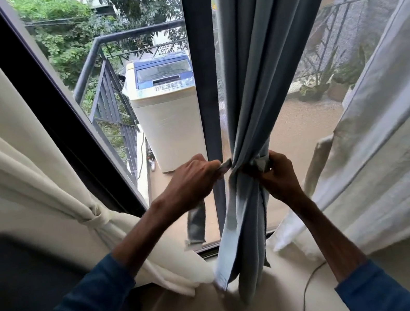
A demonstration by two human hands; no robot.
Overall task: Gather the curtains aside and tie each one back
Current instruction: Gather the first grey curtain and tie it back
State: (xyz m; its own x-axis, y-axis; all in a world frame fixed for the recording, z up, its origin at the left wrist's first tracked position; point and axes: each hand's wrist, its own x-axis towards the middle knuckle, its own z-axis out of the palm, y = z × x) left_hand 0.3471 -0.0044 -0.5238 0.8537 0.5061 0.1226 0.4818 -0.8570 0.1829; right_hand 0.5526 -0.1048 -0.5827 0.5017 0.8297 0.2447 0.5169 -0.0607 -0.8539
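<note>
The cream fabric curtain [3, 136] is tied back; the left hand [192, 182] and right hand [275, 170] grip the grey cloth band [196, 224] round the gathered blue-grey curtain [259, 63]; the white sheer curtain [387, 137] hangs loose.

The tie strip [196, 222] passes out of sight behind the gathered blue curtain [251, 65].

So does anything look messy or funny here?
Nothing is broken or spilled. The white curtain on the right hangs loose, while the cream curtain on the left is knotted back. The blue curtain is half tied: the left hand and right hand grip its tie.
</note>
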